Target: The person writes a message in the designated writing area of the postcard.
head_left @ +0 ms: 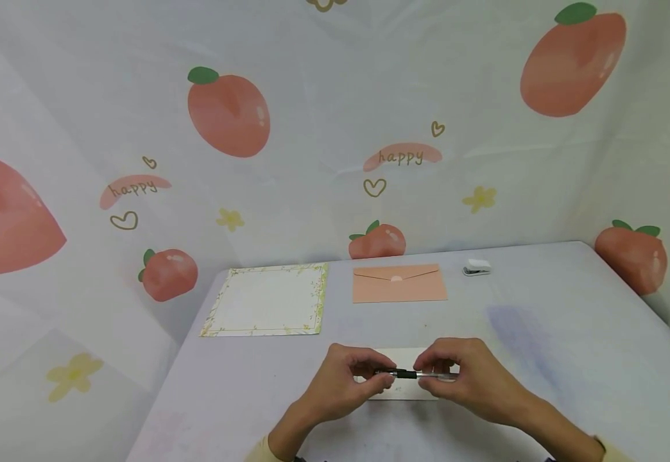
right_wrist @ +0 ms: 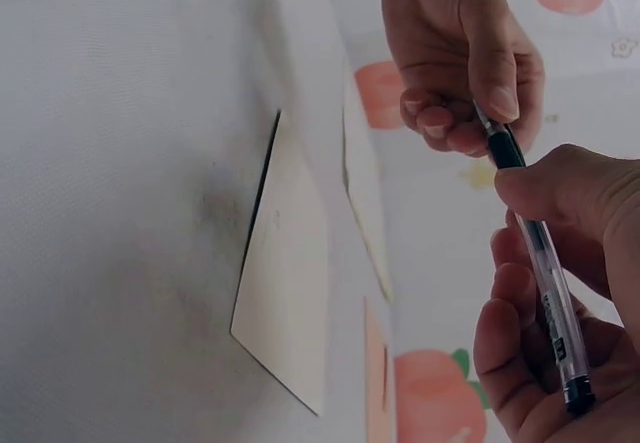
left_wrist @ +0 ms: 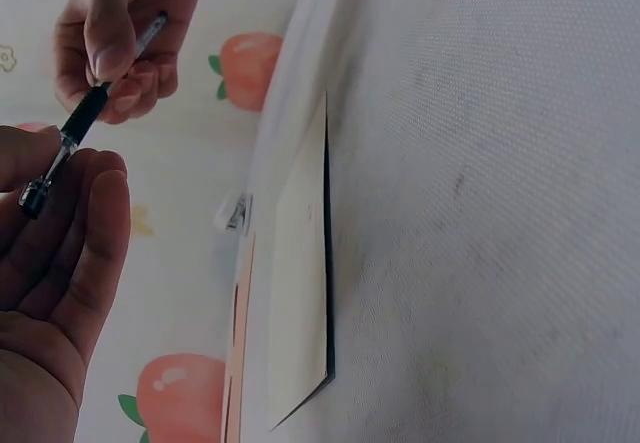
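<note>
L hand [head_left: 346, 378] pinching pen [head_left: 412, 374] at cap end | R hand [head_left: 464, 378] gripping clear barrel | pen hovering over cream card [head_left: 404, 393] | risk: cap popping off, nib marking card

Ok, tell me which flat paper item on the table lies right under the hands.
The plain cream card; the floral-bordered sheet and the peach envelope lie farther back.

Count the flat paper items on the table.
3. A floral-bordered sheet at far left, a pink envelope right of it, and a cream card partly hidden under both hands holding the pen. None stacked that I can see.
</note>
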Action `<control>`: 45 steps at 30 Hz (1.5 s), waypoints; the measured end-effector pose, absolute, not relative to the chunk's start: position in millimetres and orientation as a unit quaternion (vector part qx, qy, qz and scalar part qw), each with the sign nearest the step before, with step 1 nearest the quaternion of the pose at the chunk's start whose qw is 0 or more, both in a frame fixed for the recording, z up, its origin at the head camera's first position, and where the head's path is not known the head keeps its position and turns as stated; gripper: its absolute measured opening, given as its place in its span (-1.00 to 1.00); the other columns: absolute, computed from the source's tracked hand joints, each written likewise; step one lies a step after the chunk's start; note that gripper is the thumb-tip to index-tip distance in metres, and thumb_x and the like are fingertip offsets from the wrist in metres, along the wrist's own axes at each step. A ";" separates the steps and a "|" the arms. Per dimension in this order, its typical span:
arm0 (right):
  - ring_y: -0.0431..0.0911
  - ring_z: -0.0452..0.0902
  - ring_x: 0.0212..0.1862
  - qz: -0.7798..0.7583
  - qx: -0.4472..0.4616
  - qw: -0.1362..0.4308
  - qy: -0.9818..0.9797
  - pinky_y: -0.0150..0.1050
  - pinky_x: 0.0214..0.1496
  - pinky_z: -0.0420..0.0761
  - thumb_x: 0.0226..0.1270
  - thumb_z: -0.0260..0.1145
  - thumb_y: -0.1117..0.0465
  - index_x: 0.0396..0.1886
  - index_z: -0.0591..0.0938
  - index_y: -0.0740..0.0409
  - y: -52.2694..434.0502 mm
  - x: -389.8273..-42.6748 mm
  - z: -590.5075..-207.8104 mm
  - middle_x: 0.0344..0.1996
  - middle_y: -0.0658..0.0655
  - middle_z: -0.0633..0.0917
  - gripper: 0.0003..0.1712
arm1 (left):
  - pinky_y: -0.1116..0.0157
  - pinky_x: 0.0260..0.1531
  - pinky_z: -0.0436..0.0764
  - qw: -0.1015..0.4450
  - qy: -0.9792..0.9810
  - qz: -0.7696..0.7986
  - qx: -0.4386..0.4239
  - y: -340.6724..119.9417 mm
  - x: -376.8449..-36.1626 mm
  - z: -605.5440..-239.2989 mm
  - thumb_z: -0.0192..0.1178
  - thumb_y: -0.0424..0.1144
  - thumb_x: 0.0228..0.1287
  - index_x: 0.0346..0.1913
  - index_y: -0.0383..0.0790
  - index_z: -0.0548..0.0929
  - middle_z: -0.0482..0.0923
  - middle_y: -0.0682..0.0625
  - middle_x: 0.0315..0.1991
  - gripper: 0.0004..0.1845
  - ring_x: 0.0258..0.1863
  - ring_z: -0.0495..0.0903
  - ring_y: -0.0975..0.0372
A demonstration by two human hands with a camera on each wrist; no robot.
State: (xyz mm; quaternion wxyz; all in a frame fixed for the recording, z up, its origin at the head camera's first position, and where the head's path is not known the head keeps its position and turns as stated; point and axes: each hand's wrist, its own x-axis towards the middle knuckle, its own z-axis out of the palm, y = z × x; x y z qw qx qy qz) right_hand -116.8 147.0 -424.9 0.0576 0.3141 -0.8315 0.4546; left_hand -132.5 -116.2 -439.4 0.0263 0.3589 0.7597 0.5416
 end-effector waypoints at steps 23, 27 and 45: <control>-0.14 0.59 -0.43 0.701 0.111 -0.148 -0.688 -0.24 -0.42 0.52 0.39 0.34 0.25 0.01 0.61 0.35 146.9 -103.7 -449.5 -0.29 0.10 0.67 -0.70 | 0.28 -0.35 0.77 0.007 0.760 0.562 0.328 -123.3 -128.1 -443.0 0.35 -0.34 0.27 -0.14 -0.18 0.73 0.77 0.01 -0.24 -0.88 -0.34 0.74 0.36; -0.18 0.62 -0.34 0.750 0.131 -0.188 -0.620 -0.28 -0.37 0.56 0.49 0.21 0.30 0.08 0.53 0.42 144.4 -103.4 -456.1 -0.29 0.02 0.68 -0.70 | 0.28 -0.31 0.77 0.011 0.757 0.568 0.324 -121.8 -127.2 -441.2 0.37 -0.30 0.28 -0.13 -0.16 0.73 0.77 0.03 -0.23 -0.87 -0.31 0.75 0.34; -0.14 0.64 -0.29 0.809 0.171 -0.232 -0.513 -0.30 -0.15 0.68 0.56 0.06 0.35 0.04 0.55 0.21 129.0 -108.0 -466.1 -0.27 0.02 0.71 -0.81 | 0.28 -0.30 0.77 0.020 0.751 0.580 0.316 -116.3 -124.2 -436.1 0.41 -0.33 0.24 -0.15 -0.10 0.76 0.78 0.03 -0.25 -0.86 -0.32 0.75 0.31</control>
